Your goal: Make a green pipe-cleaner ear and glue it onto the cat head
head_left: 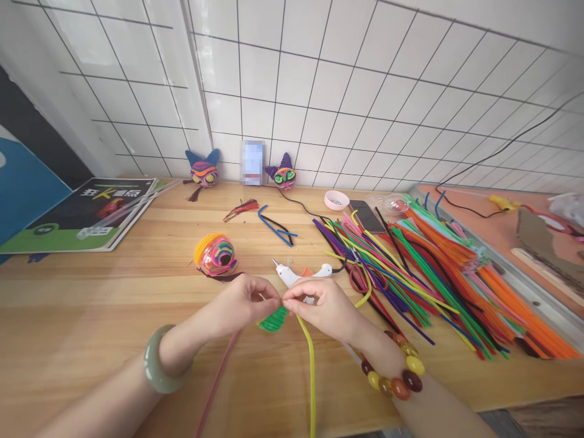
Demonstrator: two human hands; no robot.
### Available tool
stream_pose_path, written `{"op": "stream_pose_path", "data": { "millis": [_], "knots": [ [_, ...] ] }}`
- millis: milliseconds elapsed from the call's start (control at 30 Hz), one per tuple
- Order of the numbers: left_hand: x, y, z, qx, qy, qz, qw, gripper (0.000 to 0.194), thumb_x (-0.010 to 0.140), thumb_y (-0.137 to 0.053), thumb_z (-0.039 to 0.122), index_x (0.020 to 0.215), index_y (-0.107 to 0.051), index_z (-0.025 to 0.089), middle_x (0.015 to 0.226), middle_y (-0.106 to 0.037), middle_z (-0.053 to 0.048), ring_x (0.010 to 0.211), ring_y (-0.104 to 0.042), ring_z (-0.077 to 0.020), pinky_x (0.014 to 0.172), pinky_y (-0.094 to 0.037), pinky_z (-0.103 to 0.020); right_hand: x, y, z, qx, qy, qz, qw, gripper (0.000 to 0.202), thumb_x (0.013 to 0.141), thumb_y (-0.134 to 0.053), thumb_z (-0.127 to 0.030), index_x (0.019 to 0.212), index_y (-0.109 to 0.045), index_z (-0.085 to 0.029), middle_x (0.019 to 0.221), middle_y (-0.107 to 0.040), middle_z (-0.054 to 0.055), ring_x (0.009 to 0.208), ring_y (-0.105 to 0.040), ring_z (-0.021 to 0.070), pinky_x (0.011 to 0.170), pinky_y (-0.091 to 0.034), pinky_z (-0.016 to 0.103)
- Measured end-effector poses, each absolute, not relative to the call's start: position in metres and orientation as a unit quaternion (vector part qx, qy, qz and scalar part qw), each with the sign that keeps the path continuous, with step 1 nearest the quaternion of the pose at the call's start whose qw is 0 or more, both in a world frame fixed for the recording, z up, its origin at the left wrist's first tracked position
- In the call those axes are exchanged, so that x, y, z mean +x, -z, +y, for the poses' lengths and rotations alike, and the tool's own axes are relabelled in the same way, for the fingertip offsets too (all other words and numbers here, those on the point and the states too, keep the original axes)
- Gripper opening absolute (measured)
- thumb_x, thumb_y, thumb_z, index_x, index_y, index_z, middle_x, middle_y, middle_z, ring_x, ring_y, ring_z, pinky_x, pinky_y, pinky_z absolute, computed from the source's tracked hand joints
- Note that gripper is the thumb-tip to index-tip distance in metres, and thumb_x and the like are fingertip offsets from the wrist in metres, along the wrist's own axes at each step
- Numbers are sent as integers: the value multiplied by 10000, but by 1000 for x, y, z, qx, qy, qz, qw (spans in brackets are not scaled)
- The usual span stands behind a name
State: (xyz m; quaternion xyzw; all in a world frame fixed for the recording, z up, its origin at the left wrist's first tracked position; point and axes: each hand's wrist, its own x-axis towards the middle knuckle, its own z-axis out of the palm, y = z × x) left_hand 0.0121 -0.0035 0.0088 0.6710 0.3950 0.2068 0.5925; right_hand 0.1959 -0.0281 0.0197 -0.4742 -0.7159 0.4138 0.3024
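Both hands meet above the wooden table, fingertips pinched together. My left hand [249, 301] is closed at the top of a green coiled piece [272, 319], which hangs just below the fingers. My right hand [322, 302] pinches at the same spot; which fingers hold the piece is hard to tell. A yellow pipe cleaner [311, 371] runs down from beside my right hand, and a pink one [218, 386] runs down below my left wrist. Behind my right hand lies a white glue gun [286, 275]. A ball wrapped in coloured strands [215, 254] sits behind my left hand.
Many pipe cleaners [438, 267] spread across the right side. Two cat-eared decorations [202, 170] and a phone with a lit screen [252, 163] stand along the wall. Farther back are a pink bowl [336, 200] and a dark phone [366, 217]. A magazine [82, 213] lies at left.
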Motion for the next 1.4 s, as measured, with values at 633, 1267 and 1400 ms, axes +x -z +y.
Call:
{"op": "stream_pose_path", "data": {
  "millis": [633,1267,1400],
  "knots": [
    [15,-14,-6,651,-266,403,586,225,765,-535,299,725,-640,104,629,-607,-31,556,-496,-107,526,-388,-214,195,-16,-27,-485,-479,-623,384,206,718,-604,-181,917,-640,-142,822,-684,63,721,-649,173,686,-520,312],
    [19,-23,-4,538,-343,398,659,173,682,-646,281,653,-641,111,601,-654,-25,547,-559,-114,573,-450,-235,196,-12,-26,-458,-491,-617,410,213,772,-579,-300,914,-655,-160,840,-672,63,747,-640,175,719,-518,316],
    [19,-23,-6,522,-350,396,670,178,668,-656,290,642,-639,115,604,-659,-23,551,-566,-123,585,-457,-248,194,-16,-27,-460,-498,-613,406,216,768,-581,-313,894,-670,-161,814,-667,54,697,-633,158,673,-521,290]
  ]
}}
